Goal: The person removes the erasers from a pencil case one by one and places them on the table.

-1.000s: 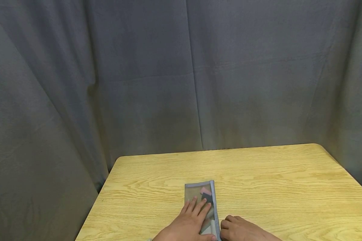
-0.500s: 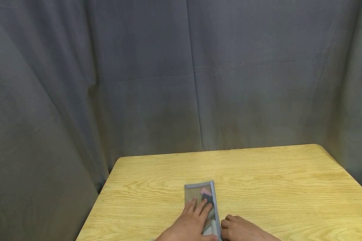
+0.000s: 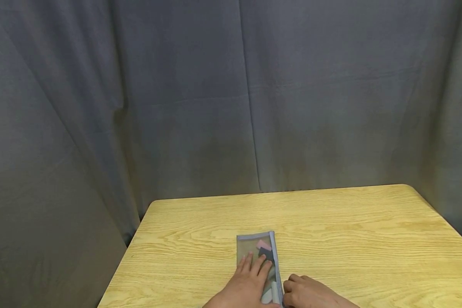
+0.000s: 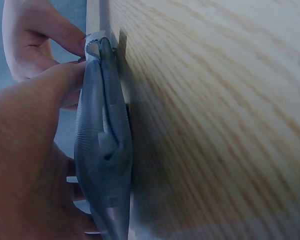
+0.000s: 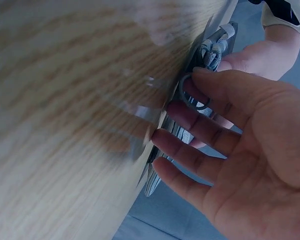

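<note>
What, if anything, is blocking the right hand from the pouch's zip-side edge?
Nothing visible. The right hand pinches a ring beside that edge of the pouch. The left hand rests on top of it, not in between.

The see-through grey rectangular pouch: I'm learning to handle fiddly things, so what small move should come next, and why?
Probably a gentle pull on the thin dark round ring along the blue-grey border of the pouch: the right hand holds that ring at its thumb and forefinger, and the left hand lies spread over the pouch, which should brace it.
</note>
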A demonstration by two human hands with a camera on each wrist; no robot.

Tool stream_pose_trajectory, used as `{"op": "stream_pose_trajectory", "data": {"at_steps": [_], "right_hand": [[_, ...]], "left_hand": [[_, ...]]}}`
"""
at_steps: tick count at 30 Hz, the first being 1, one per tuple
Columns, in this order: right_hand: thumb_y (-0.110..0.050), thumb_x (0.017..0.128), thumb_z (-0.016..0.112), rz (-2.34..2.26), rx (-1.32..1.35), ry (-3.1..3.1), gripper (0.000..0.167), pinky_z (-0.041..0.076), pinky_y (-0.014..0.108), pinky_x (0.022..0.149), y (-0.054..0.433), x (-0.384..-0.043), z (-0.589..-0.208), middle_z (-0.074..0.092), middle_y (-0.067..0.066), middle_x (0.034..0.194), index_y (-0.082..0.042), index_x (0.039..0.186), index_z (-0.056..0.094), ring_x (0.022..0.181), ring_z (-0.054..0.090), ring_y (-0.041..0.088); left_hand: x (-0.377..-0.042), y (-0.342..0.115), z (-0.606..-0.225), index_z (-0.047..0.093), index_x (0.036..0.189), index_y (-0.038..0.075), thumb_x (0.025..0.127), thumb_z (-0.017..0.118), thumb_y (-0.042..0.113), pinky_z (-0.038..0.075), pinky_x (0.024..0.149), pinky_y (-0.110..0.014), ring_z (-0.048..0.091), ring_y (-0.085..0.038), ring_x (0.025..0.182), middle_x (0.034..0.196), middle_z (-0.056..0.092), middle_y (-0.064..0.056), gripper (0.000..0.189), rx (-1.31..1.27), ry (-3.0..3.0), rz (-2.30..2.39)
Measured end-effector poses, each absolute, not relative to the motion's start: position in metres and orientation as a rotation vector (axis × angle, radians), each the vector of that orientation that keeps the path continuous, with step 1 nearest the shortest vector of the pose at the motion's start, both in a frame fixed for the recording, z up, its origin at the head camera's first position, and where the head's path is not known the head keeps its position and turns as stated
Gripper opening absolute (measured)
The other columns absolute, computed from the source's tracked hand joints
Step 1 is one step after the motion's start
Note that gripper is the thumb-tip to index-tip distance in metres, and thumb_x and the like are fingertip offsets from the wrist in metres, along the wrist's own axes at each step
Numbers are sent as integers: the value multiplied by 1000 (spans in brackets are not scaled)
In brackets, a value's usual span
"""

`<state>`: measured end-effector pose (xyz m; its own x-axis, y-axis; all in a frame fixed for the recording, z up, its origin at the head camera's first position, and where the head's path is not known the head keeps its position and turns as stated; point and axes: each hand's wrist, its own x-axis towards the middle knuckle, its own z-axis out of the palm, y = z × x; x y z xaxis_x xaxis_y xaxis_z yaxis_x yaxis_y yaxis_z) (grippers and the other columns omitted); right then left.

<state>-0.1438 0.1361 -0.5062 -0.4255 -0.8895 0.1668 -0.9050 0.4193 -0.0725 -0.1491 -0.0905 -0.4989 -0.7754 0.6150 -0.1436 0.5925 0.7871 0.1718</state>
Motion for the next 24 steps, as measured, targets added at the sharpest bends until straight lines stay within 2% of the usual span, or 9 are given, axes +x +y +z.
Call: {"op": "stream_pose_trajectory", "data": {"at_steps": [9,14,18,24], "right_hand": [[-48,88,68,250,1549,-2679,29,39,15,62,133,-144,-505,56,-17,76,-21,79,78,71,40,-5],[-40,84,74,266,1502,-2732,19,41,17,62,131,-144,-503,56,-17,77,-22,78,78,71,42,-4],[-31,83,77,288,1479,-2752,11,39,17,61,130,-144,-500,53,-18,75,-23,75,77,69,39,-4],[-22,82,79,277,1464,-2778,9,37,17,61,127,-146,-497,49,-18,73,-23,74,76,68,36,-3]], "left_hand": [[-150,-91,-500,32,157,8,86,54,78,28,117,-59,26,-48,148,163,29,-16,101,942,2772,168],[-150,-91,-497,33,156,12,80,60,79,29,116,-61,28,-48,147,162,31,-14,105,942,2769,178],[-150,-91,-495,34,157,13,80,61,79,29,115,-63,28,-49,147,163,30,-14,105,953,2764,164],[-151,-90,-496,32,158,14,77,65,78,27,116,-62,25,-47,149,164,28,-11,108,926,2735,153]]}}
